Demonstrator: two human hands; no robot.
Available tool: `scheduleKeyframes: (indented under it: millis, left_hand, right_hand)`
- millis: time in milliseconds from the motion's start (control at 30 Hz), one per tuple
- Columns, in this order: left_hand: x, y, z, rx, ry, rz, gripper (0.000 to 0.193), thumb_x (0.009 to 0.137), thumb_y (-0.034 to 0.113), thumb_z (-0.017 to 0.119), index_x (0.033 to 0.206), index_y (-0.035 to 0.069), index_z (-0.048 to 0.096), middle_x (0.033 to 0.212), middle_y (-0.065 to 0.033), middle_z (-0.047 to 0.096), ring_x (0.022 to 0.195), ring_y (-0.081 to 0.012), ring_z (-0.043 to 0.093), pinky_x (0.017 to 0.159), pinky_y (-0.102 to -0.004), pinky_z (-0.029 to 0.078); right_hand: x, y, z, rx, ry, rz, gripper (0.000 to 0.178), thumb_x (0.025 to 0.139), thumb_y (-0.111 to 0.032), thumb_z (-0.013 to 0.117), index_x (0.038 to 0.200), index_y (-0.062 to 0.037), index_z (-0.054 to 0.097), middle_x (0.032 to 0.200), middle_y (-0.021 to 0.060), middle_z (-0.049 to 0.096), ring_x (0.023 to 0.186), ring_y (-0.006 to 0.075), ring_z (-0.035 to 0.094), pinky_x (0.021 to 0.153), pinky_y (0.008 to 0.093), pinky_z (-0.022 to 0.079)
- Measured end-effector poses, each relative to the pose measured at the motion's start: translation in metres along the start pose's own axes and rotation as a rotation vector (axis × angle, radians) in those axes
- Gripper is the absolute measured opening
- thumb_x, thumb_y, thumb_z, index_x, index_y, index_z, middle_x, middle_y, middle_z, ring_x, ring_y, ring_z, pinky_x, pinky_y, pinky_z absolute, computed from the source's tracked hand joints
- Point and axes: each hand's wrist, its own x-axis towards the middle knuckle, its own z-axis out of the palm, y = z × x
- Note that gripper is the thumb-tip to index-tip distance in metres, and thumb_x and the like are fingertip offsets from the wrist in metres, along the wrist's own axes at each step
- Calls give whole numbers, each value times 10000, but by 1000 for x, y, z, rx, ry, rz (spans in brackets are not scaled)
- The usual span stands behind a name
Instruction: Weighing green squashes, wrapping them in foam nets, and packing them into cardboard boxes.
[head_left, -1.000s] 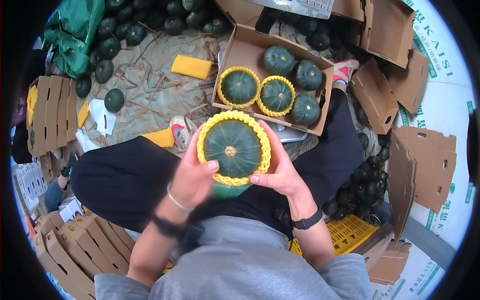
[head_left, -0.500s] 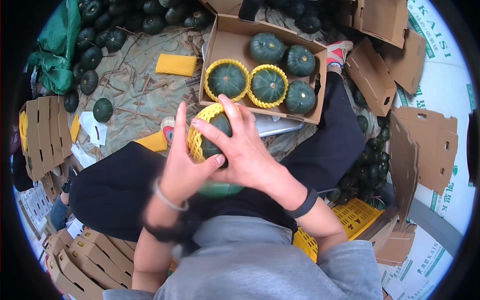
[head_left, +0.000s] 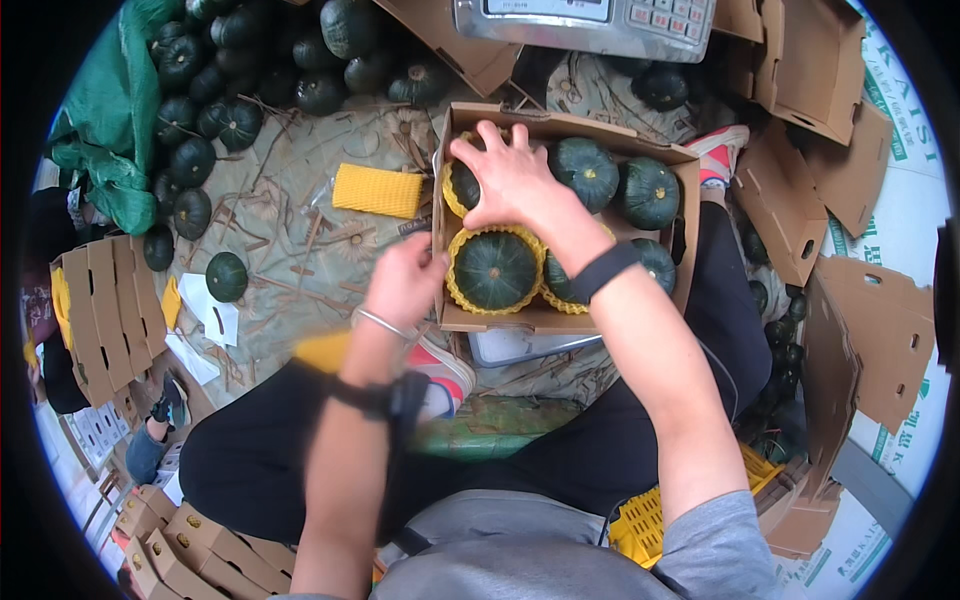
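A yellow-netted squash (head_left: 465,186) sits at ten o'clock in the cardboard box (head_left: 545,122). Over it we spread our right hand (head_left: 515,178), fingers apart and bent; we cannot tell whether they grip. Our left hand (head_left: 402,278), its fingers curled in, is at the box's eight o'clock edge; whether it pinches the cardboard we cannot tell. Inside, a second netted squash (head_left: 495,272) lies at eight o'clock, a third, partly behind our wrist, at six, and bare squashes (head_left: 583,174) at twelve, two and four. Beyond, yellow netting (head_left: 377,190) lies at nine o'clock, a keypad device (head_left: 590,38) at twelve.
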Motion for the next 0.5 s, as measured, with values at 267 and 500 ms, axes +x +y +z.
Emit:
scheduleKeyframes:
  millis: [267,500]
  left_hand:
    - [92,-59,-51,1180,112,262,387,797,48,529,1178,55,597,1169,-161,616,1115,-302,565,975,-390,413]
    - [38,39,-109,781,-414,93,354,755,114,533,1088,0,576,1061,-224,623,1017,-301,620,868,-379,480]
  right_hand:
    - [-62,-44,46,140,271,24,708,740,-364,718,1345,-128,435,1472,204,227,1364,464,176,1027,702,198]
    - [-176,-51,12,530,421,115,754,759,-182,688,1391,-19,312,1394,307,289,1269,485,315,1047,514,307]
